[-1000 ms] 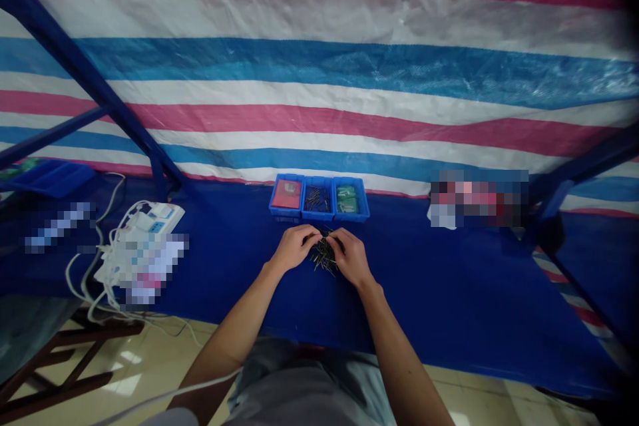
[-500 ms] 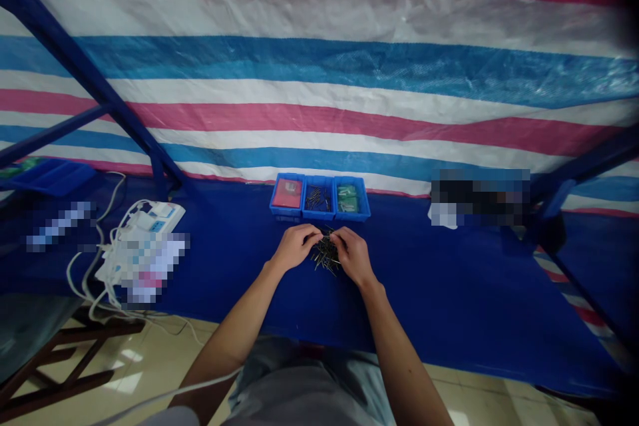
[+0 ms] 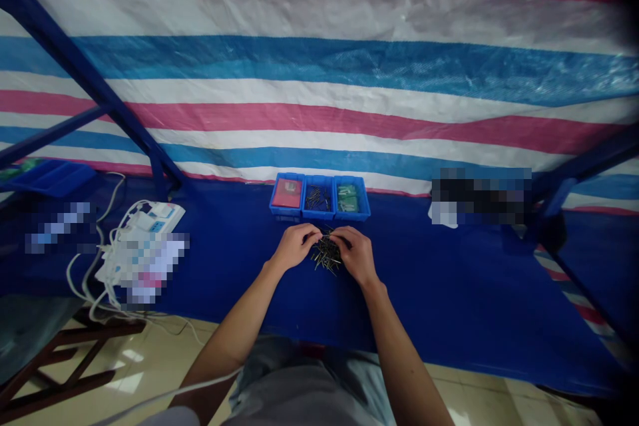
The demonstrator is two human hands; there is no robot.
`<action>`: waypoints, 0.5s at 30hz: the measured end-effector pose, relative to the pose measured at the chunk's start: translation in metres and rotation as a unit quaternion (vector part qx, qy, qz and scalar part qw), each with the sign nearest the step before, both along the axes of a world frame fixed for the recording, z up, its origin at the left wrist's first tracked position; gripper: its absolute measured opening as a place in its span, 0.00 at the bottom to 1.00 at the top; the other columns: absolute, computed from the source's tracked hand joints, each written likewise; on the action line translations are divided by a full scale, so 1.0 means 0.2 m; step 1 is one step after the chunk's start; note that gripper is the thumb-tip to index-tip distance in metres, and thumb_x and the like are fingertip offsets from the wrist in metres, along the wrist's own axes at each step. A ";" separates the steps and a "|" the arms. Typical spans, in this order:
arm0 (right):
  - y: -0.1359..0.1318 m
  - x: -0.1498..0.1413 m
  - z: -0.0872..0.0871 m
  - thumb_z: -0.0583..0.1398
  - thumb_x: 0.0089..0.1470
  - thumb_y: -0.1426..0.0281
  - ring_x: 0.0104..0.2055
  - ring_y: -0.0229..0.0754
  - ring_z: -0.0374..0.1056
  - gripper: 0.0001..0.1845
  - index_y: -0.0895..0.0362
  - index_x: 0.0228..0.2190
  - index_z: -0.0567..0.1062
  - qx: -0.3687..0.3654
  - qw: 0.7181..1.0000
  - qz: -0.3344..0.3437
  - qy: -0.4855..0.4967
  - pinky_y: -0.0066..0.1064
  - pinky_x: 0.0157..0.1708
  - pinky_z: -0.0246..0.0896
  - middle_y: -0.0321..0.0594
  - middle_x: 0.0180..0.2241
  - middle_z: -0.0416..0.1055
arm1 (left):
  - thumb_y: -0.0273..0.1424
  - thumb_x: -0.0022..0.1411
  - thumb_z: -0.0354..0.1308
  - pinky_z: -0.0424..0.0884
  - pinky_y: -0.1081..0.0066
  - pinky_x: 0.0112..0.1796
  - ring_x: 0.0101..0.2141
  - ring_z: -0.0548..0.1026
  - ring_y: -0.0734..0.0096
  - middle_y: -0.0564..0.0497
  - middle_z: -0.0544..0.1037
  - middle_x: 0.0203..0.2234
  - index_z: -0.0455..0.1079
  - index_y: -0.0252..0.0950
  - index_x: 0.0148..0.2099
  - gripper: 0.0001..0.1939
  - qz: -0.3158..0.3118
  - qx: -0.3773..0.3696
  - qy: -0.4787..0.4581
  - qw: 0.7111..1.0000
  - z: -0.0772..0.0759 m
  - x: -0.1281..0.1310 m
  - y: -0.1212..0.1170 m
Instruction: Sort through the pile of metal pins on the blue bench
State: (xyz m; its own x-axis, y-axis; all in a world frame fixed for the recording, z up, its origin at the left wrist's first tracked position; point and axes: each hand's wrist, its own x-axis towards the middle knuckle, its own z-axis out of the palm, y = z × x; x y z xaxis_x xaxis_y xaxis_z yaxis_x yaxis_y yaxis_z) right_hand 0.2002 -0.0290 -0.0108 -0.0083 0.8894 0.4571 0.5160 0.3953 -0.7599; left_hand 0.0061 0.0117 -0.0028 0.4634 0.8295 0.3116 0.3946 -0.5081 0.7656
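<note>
A loose pile of small dark pins (image 3: 325,255) lies on the blue table cover (image 3: 424,293) in front of me. My left hand (image 3: 294,246) rests at the pile's left edge with its fingers curled and pinched together. My right hand (image 3: 355,254) sits at the pile's right edge, fingers also curled inward toward the left hand. The fingertips of both hands meet above the pile; what they pinch is too small to make out. Just behind the hands stand three small blue bins: one with a red item (image 3: 286,194), one with dark pins (image 3: 317,198), one with green parts (image 3: 348,199).
A white power strip with cables (image 3: 150,219) lies at the left of the table. A blue tray (image 3: 50,176) sits at the far left. Blue metal frame bars (image 3: 84,73) cross on both sides. A striped tarp (image 3: 319,66) hangs behind. A wooden stool (image 3: 60,353) stands lower left.
Both hands stay at the pin pile. The right hand has shifted slightly up and toward the left hand; the fingers keep working together.
</note>
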 end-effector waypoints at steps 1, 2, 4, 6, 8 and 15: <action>0.00 0.00 0.00 0.59 0.61 0.69 0.39 0.44 0.73 0.08 0.53 0.33 0.79 0.002 1.000 0.000 0.004 0.35 0.43 0.67 0.41 0.36 0.77 | 0.35 0.69 0.54 0.65 0.74 0.32 0.29 0.73 0.71 0.50 0.78 0.29 0.75 0.35 0.37 0.12 0.001 0.000 0.002 1.000 0.00 0.00 0.00; 0.00 0.00 0.00 0.59 0.61 0.69 0.39 0.44 0.73 0.08 0.53 0.33 0.79 0.003 1.000 -0.001 0.008 0.35 0.43 0.67 0.41 0.36 0.77 | 0.35 0.69 0.54 0.65 0.74 0.32 0.29 0.72 0.72 0.50 0.78 0.29 0.75 0.35 0.37 0.12 0.002 0.001 0.005 1.000 0.00 0.00 0.00; 0.00 0.00 0.01 0.60 0.61 0.69 0.40 0.44 0.73 0.08 0.53 0.34 0.79 0.003 1.000 -0.003 0.014 0.35 0.44 0.67 0.41 0.37 0.77 | 0.35 0.69 0.54 0.64 0.74 0.31 0.28 0.72 0.72 0.50 0.77 0.29 0.75 0.35 0.38 0.12 0.002 0.002 0.010 1.000 0.00 0.00 0.00; 0.00 0.01 0.01 0.60 0.61 0.68 0.40 0.45 0.73 0.08 0.53 0.33 0.79 0.001 1.000 -0.007 0.016 0.36 0.44 0.68 0.41 0.37 0.77 | 0.35 0.69 0.54 0.64 0.74 0.31 0.28 0.72 0.72 0.50 0.77 0.28 0.75 0.35 0.37 0.13 0.003 0.002 0.012 1.000 0.00 0.00 0.00; -0.01 0.01 0.02 0.60 0.60 0.68 0.40 0.45 0.73 0.08 0.53 0.33 0.80 -0.002 1.000 -0.010 0.019 0.37 0.44 0.68 0.42 0.37 0.77 | 0.36 0.70 0.53 0.64 0.74 0.31 0.28 0.71 0.72 0.50 0.77 0.28 0.75 0.35 0.37 0.13 0.004 0.002 0.015 1.000 0.01 0.00 0.00; -0.01 0.02 0.04 0.59 0.60 0.68 0.40 0.45 0.74 0.08 0.53 0.33 0.79 -0.007 1.000 -0.018 0.024 0.37 0.44 0.68 0.42 0.37 0.77 | 0.36 0.69 0.54 0.63 0.75 0.30 0.26 0.70 0.73 0.51 0.77 0.27 0.76 0.34 0.37 0.13 0.011 0.002 0.013 1.000 0.00 0.00 0.00</action>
